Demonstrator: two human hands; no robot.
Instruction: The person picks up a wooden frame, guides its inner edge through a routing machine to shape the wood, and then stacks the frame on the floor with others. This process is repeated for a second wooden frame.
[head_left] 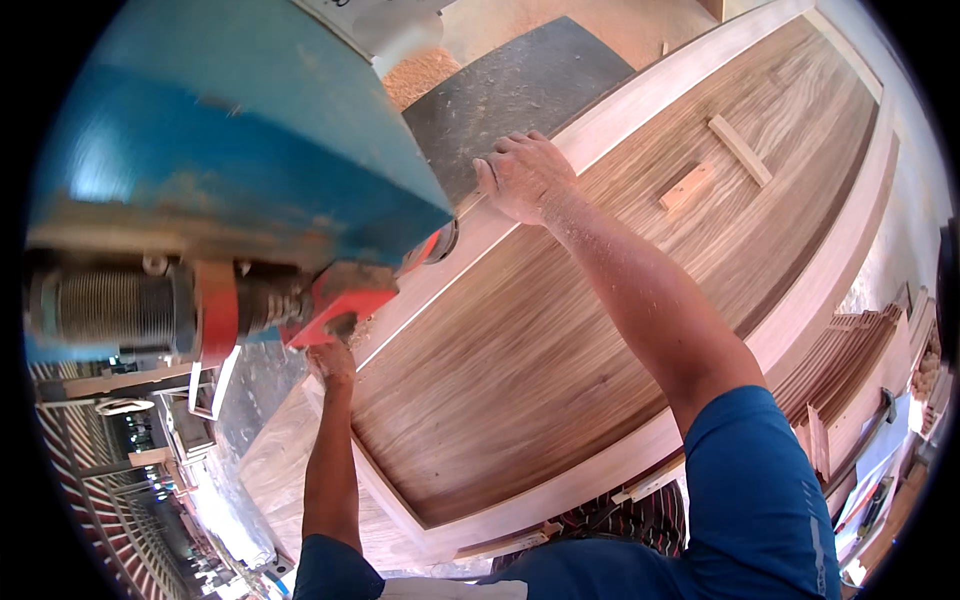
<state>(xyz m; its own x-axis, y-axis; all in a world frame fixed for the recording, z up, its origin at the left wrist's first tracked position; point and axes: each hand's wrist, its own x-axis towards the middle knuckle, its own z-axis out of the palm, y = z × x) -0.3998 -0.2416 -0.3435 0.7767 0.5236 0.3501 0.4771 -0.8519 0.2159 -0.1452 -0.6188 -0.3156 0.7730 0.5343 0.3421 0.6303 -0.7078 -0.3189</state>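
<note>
Bright scene, glare on soft-focus blue machine housing [240, 150], fisheye-bent edges, black corners

2 short blue sleeves [755, 475]

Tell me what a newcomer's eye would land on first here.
The big blue machine with red parts, looming across the upper left, would likely catch the eye first. Next comes the large framed wooden panel slanting across the middle, with a short wood block and a longer strip lying toward its far end. The right hand rests at the frame's far edge.
</note>
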